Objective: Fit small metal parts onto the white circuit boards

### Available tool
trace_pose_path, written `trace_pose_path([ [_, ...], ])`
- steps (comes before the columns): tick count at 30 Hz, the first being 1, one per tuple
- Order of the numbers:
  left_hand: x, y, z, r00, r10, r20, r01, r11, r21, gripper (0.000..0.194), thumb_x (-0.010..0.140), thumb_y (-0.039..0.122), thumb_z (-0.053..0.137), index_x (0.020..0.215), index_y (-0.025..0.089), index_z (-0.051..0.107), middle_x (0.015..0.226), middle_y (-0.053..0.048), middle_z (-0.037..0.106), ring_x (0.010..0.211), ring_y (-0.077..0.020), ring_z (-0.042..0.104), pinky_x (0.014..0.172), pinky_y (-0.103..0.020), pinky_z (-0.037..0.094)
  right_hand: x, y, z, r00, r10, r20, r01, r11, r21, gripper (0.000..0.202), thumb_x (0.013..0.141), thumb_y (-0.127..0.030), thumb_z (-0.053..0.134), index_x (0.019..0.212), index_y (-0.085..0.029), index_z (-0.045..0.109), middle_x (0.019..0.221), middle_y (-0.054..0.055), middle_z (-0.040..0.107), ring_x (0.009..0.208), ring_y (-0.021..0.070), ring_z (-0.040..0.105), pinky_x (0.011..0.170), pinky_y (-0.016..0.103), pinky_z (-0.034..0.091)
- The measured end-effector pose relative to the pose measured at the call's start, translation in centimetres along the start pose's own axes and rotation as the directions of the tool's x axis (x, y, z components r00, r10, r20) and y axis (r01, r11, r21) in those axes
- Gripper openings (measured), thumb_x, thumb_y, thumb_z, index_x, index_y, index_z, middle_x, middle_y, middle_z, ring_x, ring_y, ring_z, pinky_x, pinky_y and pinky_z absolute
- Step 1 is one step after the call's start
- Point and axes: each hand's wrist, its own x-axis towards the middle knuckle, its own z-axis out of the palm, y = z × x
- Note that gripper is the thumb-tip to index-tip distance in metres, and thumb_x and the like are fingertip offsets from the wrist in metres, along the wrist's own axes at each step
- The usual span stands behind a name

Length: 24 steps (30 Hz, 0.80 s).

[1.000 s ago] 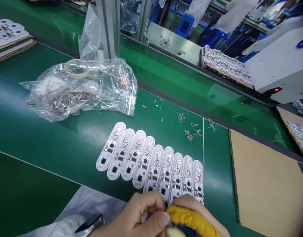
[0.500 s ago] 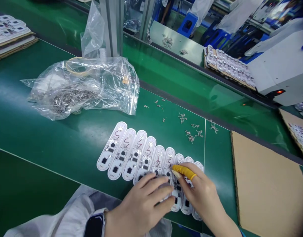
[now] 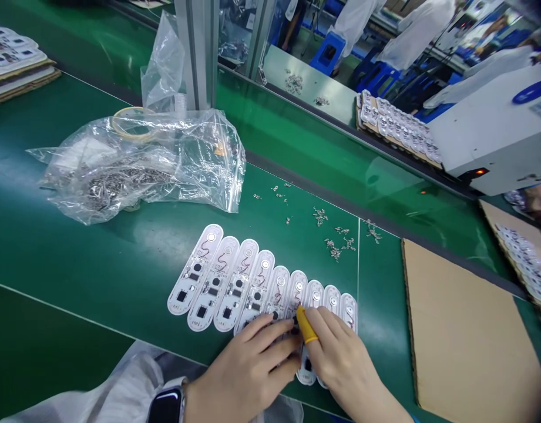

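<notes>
Several long white rounded casings with circuit boards (image 3: 191, 276) lie side by side in a slanting row on the green bench. Each bears a round disc, thin wires and dark square chips. My left hand (image 3: 246, 370) rests over the near ends of the middle casings, its fingers stretched and slightly apart. Beside it, my right hand (image 3: 338, 358) is closed, its fingers bent and pressed down on one casing. A yellow finger cot (image 3: 307, 326) covers one of its fingertips. Whatever the right fingertips hold, if anything, is hidden beneath them.
Small metal parts (image 3: 334, 249) lie in loose clumps beyond the row. A clear plastic bag (image 3: 147, 170) of metal pieces sits at the back left, near a metal post (image 3: 197, 53). Brown cardboard (image 3: 468, 329) lies at right. People work beyond the glass.
My right hand has shifted slightly left and its wrist has turned, bringing the yellow-covered finger to point down at the casing. My left hand stays over the casings. The view has shifted slightly.
</notes>
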Motion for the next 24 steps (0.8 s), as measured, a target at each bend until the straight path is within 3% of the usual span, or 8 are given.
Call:
trace_pose_path([
  [5,0.0,-0.1,-0.1,1.0,0.008,0.01,-0.008,1.0,0.002,0.015,0.096,0.019,0.051,0.102,0.017,0.064,0.115,0.001,0.065,0.117,-0.0161,0.052,0.109,-0.034,0.03,-0.3,0.6,-0.1,1.0,-0.014,0.008,0.014,0.998,0.062,0.045,0.089,0.0,0.031,0.055,-0.018,0.055,0.066,0.009,0.057,0.058,0.0172,0.05,0.048,0.028,0.044],
  [9,-0.1,-0.1,-0.1,1.0,0.001,0.015,-0.001,1.0,-0.018,0.014,0.097,0.018,0.051,0.101,0.016,0.064,0.118,0.001,0.064,0.117,-0.0165,0.052,0.11,-0.034,0.028,-0.8,0.9,-0.1,0.989,0.108,0.104,-0.126,0.975,0.185,0.036,0.094,-0.01,0.035,0.069,-0.016,0.06,0.071,0.009,0.061,0.059,0.0168,0.057,0.047,0.027,0.048],
  [13,0.1,-0.1,-0.3,1.0,-0.006,0.007,0.007,1.0,-0.024,0.016,0.097,0.017,0.048,0.098,0.016,0.065,0.115,0.001,0.066,0.115,-0.016,0.054,0.107,-0.033,0.033,-0.7,1.6,0.0,0.976,0.18,0.122,-0.206,0.945,0.255,0.03,0.094,-0.014,0.037,0.078,-0.015,0.063,0.073,0.01,0.066,0.06,0.0184,0.064,0.049,0.029,0.053],
  [19,0.2,-0.1,-0.5,1.0,-0.019,0.013,0.019,1.0,-0.016,0.017,0.097,0.017,0.048,0.098,0.016,0.065,0.116,0.001,0.066,0.115,-0.0164,0.054,0.105,-0.034,0.037,0.6,3.7,-1.3,0.948,0.272,0.164,-0.318,0.838,0.443,0.019,0.091,-0.02,0.046,0.091,-0.019,0.065,0.086,0.008,0.071,0.072,0.0191,0.071,0.058,0.028,0.059],
  [24,0.1,-0.1,-0.6,0.998,-0.018,0.055,0.019,1.0,-0.018,0.016,0.097,0.018,0.05,0.103,0.016,0.064,0.119,0.002,0.064,0.117,-0.0168,0.052,0.106,-0.034,0.036,3.3,6.2,-1.9,0.94,0.313,0.135,-0.341,0.863,0.372,0.018,0.09,-0.024,0.049,0.089,-0.02,0.067,0.084,0.008,0.07,0.071,0.0194,0.068,0.057,0.028,0.056],
])
